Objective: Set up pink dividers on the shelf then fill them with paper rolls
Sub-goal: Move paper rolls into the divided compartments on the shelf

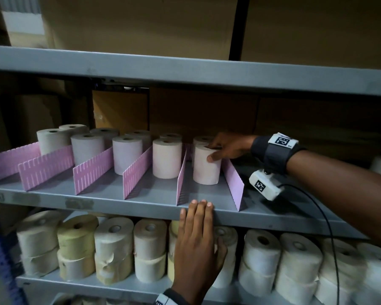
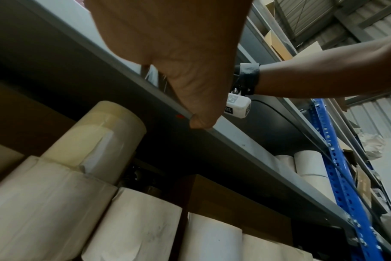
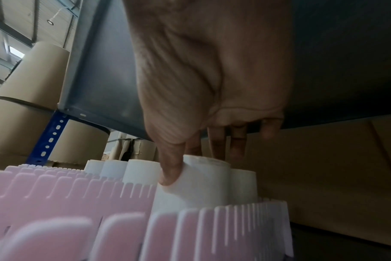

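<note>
Several pink dividers (image 1: 139,175) stand in a row on the grey middle shelf (image 1: 141,208), and paper rolls (image 1: 128,155) stand upright in the lanes between them. My right hand (image 1: 220,150) grips the top of the front paper roll (image 1: 206,168) in the rightmost lane, thumb on its side and fingers over its top; the right wrist view shows that roll (image 3: 196,185) behind a pink divider (image 3: 212,229). My left hand (image 1: 196,234) rests flat against the shelf's front edge, fingers straight, holding nothing. The left hand (image 2: 179,70) shows from below in its wrist view.
The lower shelf (image 1: 97,287) holds several stacked cream and white rolls (image 1: 114,249). Cardboard boxes (image 1: 141,25) fill the upper shelf and stand behind the dividers. A blue upright (image 2: 337,167) frames the rack. A cable (image 1: 326,227) hangs from my right wrist camera.
</note>
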`<state>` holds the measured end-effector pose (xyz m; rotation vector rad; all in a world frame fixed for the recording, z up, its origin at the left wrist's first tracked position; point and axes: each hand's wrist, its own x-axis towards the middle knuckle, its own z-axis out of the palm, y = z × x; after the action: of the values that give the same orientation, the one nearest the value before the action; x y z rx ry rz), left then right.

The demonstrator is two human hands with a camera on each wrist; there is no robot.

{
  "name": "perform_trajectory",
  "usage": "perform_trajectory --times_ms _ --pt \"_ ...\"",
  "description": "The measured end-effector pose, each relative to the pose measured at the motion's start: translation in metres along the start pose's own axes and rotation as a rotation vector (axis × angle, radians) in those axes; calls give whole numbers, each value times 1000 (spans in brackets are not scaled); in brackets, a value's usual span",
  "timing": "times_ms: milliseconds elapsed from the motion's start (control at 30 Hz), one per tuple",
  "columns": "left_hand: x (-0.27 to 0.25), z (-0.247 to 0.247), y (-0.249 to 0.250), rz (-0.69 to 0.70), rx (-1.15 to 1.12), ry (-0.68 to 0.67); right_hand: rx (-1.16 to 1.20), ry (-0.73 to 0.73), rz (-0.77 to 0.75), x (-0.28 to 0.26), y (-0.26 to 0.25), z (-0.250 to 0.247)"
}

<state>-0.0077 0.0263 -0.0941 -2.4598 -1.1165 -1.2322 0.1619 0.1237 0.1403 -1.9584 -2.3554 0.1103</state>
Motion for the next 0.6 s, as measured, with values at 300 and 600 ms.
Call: perform_trajectory --times_ms 300,600 --pt "-2 -6 -8 59 0 -106 -139 -29 50 8 2 -1" --pt "5 -32 -13 59 102 -387 -225 194 84 -77 -24 4"
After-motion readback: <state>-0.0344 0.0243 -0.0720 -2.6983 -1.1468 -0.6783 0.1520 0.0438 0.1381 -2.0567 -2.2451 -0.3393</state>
